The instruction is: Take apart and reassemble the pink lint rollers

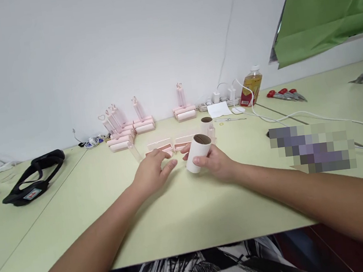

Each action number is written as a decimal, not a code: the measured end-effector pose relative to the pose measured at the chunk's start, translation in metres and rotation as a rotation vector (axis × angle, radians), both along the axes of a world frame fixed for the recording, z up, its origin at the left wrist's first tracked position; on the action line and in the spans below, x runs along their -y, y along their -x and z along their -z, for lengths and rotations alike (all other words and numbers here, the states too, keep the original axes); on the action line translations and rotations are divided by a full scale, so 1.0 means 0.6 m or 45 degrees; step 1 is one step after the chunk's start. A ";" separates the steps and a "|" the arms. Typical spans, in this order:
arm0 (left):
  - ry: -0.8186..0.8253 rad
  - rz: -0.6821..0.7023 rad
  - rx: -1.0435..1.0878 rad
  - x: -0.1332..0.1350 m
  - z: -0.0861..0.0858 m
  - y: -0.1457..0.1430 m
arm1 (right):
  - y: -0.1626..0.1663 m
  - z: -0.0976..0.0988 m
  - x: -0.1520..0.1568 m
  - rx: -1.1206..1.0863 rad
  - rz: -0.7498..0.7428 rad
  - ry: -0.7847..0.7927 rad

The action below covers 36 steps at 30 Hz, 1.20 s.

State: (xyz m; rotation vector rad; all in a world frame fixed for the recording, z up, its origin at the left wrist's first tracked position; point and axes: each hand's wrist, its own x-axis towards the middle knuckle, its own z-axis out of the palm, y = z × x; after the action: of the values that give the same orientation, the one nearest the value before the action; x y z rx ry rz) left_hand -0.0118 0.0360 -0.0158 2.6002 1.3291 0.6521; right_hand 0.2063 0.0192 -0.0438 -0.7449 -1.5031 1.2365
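Observation:
My right hand (215, 160) is wrapped round a white lint roller refill (194, 160), tilted, its brown cardboard core facing up. To its left, my left hand (153, 172) holds nothing; its fingers are apart and reach over pink plastic lint roller cases (182, 146), which it partly hides. Whether the fingertips touch the cases I cannot tell. Behind the held refill a second white refill (206, 125) stands upright, with a clear pink handle (212, 134) beside it. Another clear pink handle (134, 151) lies left of my left hand.
Assembled pink lint rollers (144, 125) line the wall, another (185, 113) farther right. A drink bottle (251, 86), white paper (219, 110), tweezers (232, 119) and cables stand or lie at the back right. A black strap headset (34, 179) lies left; a blurred-out item (314, 149) lies right.

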 end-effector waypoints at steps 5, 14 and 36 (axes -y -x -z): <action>-0.245 -0.365 -0.518 -0.030 -0.005 0.013 | -0.002 0.006 -0.001 0.267 -0.033 -0.082; -0.150 -0.289 -0.615 -0.031 0.020 0.009 | -0.003 0.009 -0.001 0.603 -0.128 -0.211; 0.389 0.258 0.721 0.002 0.018 -0.002 | -0.006 0.003 -0.004 0.678 -0.167 -0.273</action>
State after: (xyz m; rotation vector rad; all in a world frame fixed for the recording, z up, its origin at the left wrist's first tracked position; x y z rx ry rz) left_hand -0.0103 0.0348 -0.0267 2.0514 0.8923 0.9659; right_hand 0.2098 0.0214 -0.0459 -0.8842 -2.1103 0.9889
